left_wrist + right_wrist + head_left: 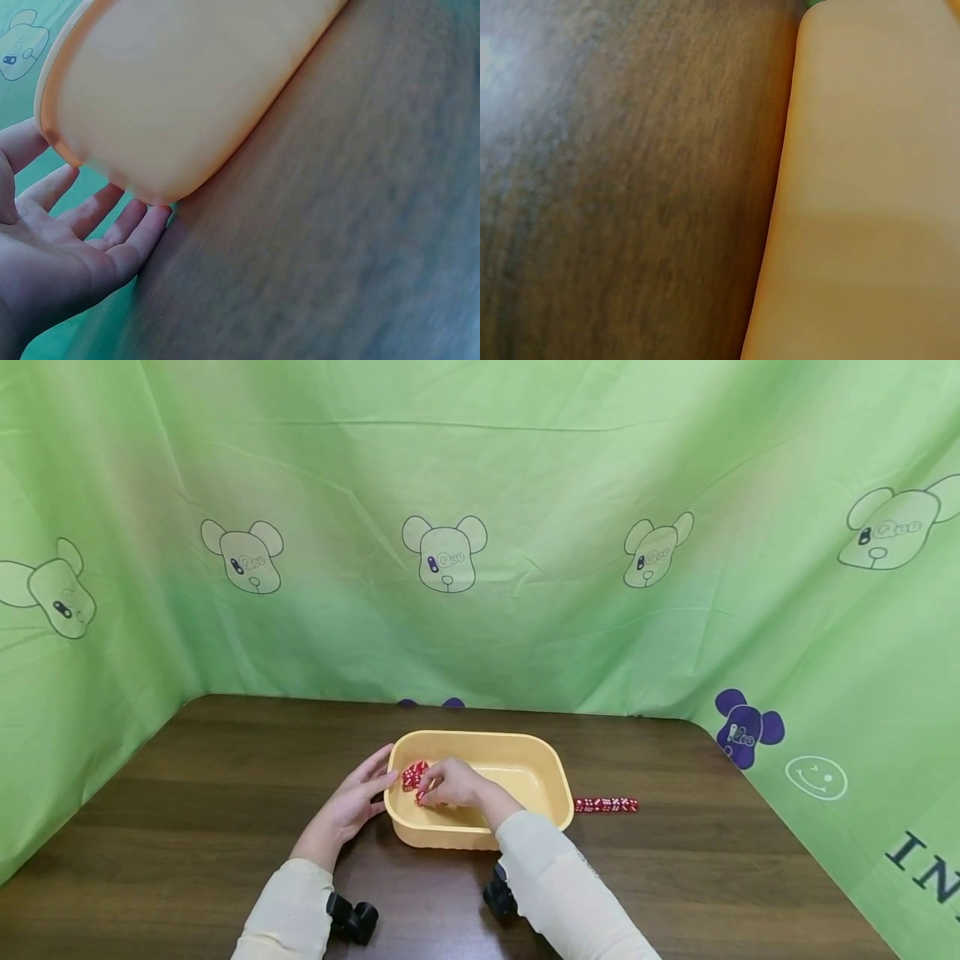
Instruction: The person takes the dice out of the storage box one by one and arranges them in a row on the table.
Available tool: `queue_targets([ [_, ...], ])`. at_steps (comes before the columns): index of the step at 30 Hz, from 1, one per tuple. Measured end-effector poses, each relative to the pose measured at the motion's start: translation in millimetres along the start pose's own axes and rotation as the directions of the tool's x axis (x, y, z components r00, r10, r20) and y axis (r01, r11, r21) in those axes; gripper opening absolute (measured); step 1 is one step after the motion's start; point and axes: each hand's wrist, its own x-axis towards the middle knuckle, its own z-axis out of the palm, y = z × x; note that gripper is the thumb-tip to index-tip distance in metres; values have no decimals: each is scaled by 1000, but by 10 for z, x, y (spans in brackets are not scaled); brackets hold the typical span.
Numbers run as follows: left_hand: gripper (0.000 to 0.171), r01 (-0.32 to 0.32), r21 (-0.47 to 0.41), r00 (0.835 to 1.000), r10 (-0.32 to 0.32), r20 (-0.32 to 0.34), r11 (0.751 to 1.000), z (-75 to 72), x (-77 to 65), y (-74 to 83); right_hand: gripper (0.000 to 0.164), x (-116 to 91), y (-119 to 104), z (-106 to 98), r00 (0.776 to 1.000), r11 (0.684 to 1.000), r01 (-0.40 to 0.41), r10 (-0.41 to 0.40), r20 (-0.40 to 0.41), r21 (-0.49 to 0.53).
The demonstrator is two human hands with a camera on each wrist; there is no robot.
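Touching the left end of one yellow tub (442,837) on the brown table (225,777), our left hand (351,806) has its five digits spread and slightly bent, fingertips against the tub. Inside, toward the left end, we see one cluster of red dice (414,774), too crowded to count. Just beside it, our right hand (455,782), fingers curled, pinches at least one red die (420,797), too small for us to tell which way it faces. The tub's long axis runs left to right. At its right end lies one straight row of red dice (606,805), also pointing left to right; we cannot count them surely. Farther right, on the green cloth (832,693), we find one purple bear head (742,733) and one smiley (817,777).
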Motion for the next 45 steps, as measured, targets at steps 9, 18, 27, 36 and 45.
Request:
queue_targets([
  [9,54,1,-2,1000,-1,-1,1000,8,4,7,4,-8,-14,-32,1000,1000,8,-8,5,3],
  [18,53,3,0,1000,-3,-5,1000,5,6,2,3,-12,-9,-44,1000,1000,23,-23,-6,12],
  [27,54,11,9,1000,-11,0,1000,12,-9,-3,4,-46,13,-46,998,992,61,-59,-20,113],
  [36,54,3,7,1000,-3,4,1000,10,3,-6,9,-101,-6,-149,999,982,23,-15,-44,187],
  [45,52,3,5,1000,-3,-6,1000,13,5,3,9,-143,96,-327,992,974,85,-62,-112,212],
])
